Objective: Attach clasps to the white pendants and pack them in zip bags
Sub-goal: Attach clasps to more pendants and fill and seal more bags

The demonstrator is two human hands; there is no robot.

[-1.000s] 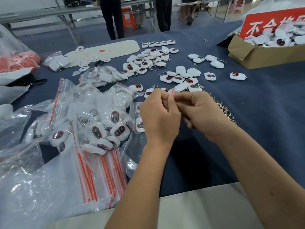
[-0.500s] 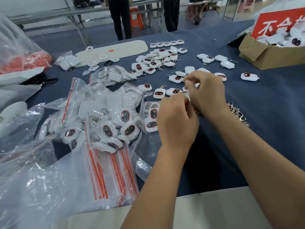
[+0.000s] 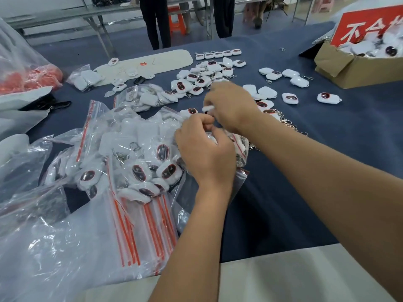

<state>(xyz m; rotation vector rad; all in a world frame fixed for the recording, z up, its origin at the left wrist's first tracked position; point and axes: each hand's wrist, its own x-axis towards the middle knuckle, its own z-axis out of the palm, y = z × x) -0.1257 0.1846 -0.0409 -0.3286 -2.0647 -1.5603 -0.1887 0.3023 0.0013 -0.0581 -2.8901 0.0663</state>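
Observation:
My left hand [image 3: 205, 149] is curled shut on the top edge of a small zip bag [image 3: 238, 147] with white pendants inside, lying on the blue cloth. My right hand [image 3: 231, 103] is just beyond it, fingers pinched on a white pendant [image 3: 207, 109], blurred by motion. Loose white pendants [image 3: 196, 82] with dark red faces lie scattered past the hands. A string of metal clasps [image 3: 287, 123] lies to the right of my right wrist. Filled zip bags [image 3: 139, 162] pile up on the left.
Empty zip bags with red strips [image 3: 139, 225] lie at the front left. A cardboard box [image 3: 349, 68] of pendants stands at the far right under a red sign [image 3: 366, 27]. A red-filled plastic bag [image 3: 28, 77] sits far left. People's legs [image 3: 154, 22] stand behind the table.
Both hands have shifted away from me and to the left over the pendants. My right hand has reached forward and pinched a white pendant; my left hand keeps its hold on the small zip bag.

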